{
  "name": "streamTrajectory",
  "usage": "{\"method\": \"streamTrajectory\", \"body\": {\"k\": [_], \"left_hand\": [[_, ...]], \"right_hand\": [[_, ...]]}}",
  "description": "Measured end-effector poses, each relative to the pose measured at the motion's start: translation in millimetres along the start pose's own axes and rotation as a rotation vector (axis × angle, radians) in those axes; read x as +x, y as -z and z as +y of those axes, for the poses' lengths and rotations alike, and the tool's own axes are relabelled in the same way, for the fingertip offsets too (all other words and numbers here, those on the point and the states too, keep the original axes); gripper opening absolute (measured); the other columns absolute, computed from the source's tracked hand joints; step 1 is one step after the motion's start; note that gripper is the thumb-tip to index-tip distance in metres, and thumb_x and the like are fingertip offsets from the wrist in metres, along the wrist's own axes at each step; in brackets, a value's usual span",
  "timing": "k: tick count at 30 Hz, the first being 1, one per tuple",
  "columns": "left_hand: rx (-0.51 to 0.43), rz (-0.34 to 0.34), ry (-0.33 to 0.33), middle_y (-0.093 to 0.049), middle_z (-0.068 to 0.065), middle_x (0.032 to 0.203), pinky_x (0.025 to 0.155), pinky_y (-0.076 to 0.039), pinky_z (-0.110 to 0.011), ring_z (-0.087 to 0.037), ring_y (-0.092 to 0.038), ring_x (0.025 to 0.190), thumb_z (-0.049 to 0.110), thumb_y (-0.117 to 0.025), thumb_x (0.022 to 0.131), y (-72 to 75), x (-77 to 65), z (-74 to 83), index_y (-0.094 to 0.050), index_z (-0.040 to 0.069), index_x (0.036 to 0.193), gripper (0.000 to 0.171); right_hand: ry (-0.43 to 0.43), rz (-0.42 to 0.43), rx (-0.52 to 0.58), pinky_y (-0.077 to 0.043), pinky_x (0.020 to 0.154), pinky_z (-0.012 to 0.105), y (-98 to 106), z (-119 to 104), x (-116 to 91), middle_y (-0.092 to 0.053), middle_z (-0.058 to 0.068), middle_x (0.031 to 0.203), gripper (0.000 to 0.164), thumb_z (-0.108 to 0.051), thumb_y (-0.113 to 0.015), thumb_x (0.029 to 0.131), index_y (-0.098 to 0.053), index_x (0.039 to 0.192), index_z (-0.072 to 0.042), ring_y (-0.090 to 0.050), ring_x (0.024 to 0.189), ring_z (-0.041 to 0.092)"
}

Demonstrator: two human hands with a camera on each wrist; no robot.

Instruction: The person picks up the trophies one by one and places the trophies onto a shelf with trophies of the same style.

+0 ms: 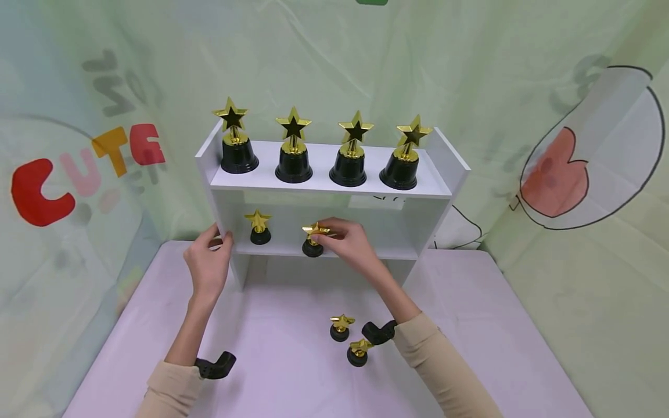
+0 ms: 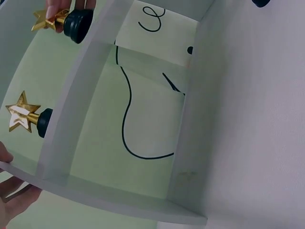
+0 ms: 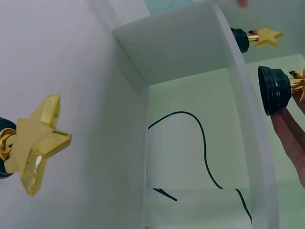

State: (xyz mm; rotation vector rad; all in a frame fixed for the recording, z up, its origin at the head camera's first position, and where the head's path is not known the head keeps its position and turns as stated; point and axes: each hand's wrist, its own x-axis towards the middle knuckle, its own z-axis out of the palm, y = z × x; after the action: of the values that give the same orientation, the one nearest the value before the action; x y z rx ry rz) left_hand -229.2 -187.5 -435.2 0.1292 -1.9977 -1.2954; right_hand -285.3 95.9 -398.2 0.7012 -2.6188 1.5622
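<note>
My right hand [image 1: 347, 241] pinches a small gold star trophy [image 1: 312, 249] by its star, at the front edge of the middle board of a white shelf [image 1: 329, 193]. In the right wrist view, the round black base of that trophy [image 3: 275, 90] shows beside the board's edge, tilted slightly. To its left, another small star trophy [image 1: 260, 235] stands upright on the same board. My left hand [image 1: 209, 264] grips the front edge of the shelf's left side panel, thumb [image 2: 5, 153] on the inner face and fingers [image 2: 21, 200] on the outer.
Several larger star trophies [image 1: 294, 162] stand in a row on the top board. Two small trophies, one nearer the shelf [image 1: 340, 332] and one closer to me [image 1: 358, 355], rest on the white table [image 1: 282, 366] below my right forearm. Printed cloth [image 1: 313, 52] hangs behind and at both sides.
</note>
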Motion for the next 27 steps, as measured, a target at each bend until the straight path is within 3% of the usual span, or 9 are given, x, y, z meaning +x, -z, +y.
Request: {"method": "streamTrajectory", "body": {"k": [12,27], "left_hand": [[-0.001,-0.002,-0.009,-0.076,-0.022,0.107,0.067,-0.046,0.0,-0.037,-0.075,0.082,0.002,-0.068,0.093,0.1,0.7,-0.4,-0.077,0.001,0.116,0.025],[-0.008,-0.005,0.004,-0.076,-0.021,0.105,0.068,-0.046,0.0,-0.036,-0.075,0.083,0.002,-0.066,0.093,0.2,1.4,-1.0,-0.077,0.001,0.116,0.025]], "right_hand": [[-0.017,-0.013,0.009,-0.06,0.091,0.039,-14.5,0.4,23.7,-0.077,0.008,0.113,0.031,-0.023,-0.077,0.092,-0.075,0.119,-0.008,-0.073,0.102,0.023],[-0.029,-0.016,0.017,-0.06,0.091,0.041,-21.9,-0.2,38.6,-0.076,0.012,0.117,0.035,-0.019,-0.079,0.091,-0.074,0.122,-0.005,-0.073,0.108,0.029]]}}
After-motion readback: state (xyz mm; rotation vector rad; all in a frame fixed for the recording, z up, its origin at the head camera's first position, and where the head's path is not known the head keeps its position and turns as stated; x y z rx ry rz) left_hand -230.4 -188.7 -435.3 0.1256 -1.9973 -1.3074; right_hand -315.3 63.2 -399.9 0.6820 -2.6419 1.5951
